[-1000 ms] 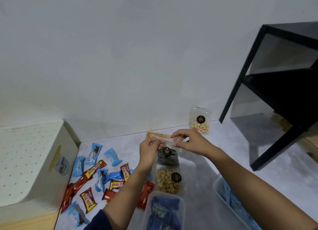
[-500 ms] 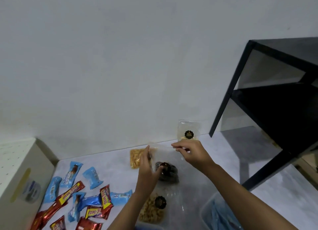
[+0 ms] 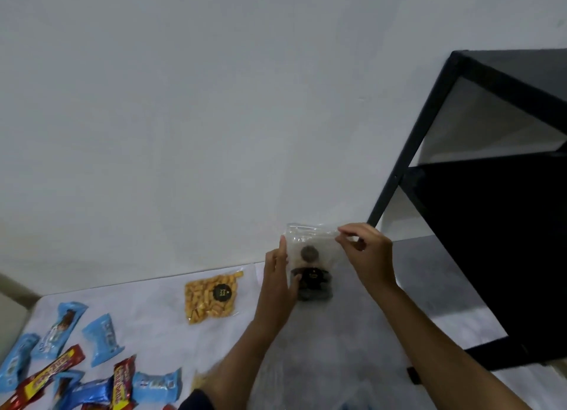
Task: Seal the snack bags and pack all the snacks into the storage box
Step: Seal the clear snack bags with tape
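Observation:
I hold a clear zip bag of dark round snacks (image 3: 313,282) upright in front of the wall, its black round label facing me. My left hand (image 3: 277,282) grips the bag's left edge with the thumb up along the side. My right hand (image 3: 365,253) pinches the top right corner at the seal strip. A second clear bag stands right behind it, mostly hidden. A sealed bag of yellow-orange snacks (image 3: 213,296) lies flat on the floor to the left. The storage box is out of view.
Several blue wrapped snacks (image 3: 102,339) and red wrapped bars (image 3: 50,374) lie scattered at the lower left. A black metal shelf frame (image 3: 478,213) stands at the right against the white wall. A pale box corner (image 3: 12,311) shows at the far left edge.
The view has tilted up and shifted right. Both hands lifted the dark-snack bag higher, and my right hand slid along the top to the right corner. The bag of tan round snacks and the box left the view.

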`<state>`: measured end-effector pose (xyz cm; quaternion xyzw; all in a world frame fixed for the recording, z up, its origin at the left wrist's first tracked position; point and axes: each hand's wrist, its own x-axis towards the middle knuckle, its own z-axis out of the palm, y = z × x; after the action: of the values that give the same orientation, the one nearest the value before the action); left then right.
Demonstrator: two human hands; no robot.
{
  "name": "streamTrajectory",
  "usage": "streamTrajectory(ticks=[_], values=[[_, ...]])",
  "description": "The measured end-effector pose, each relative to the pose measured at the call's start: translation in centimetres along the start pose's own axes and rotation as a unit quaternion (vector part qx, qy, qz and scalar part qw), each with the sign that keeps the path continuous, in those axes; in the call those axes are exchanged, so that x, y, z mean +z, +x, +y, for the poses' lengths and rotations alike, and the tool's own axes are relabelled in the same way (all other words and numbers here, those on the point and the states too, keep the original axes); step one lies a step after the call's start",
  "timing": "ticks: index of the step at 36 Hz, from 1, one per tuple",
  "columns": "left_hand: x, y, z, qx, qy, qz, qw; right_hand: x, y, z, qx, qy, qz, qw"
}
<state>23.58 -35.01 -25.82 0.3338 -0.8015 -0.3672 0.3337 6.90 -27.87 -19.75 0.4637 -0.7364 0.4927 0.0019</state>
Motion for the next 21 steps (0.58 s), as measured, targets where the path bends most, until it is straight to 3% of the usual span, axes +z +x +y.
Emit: streamTrajectory(ticks=[7, 17, 21], values=[[0.6, 1.5, -0.7, -0.012, 0.008, -0.027, 1.000, 1.1, 1.4, 1.1, 0.058, 0.055, 0.030, 0.996], [-1.8, 0.9, -1.7, 0.039, 0.060, -0.038, 0.997, 1.0, -0.6, -0.1, 0.124, 0.088, -0.009, 0.988], [-4.0, -0.6, -2.2, 0.018, 0.091, -0.058, 0.994, 0.7, -3.4, -1.3, 0.140, 0.070, 0.003, 0.988]])
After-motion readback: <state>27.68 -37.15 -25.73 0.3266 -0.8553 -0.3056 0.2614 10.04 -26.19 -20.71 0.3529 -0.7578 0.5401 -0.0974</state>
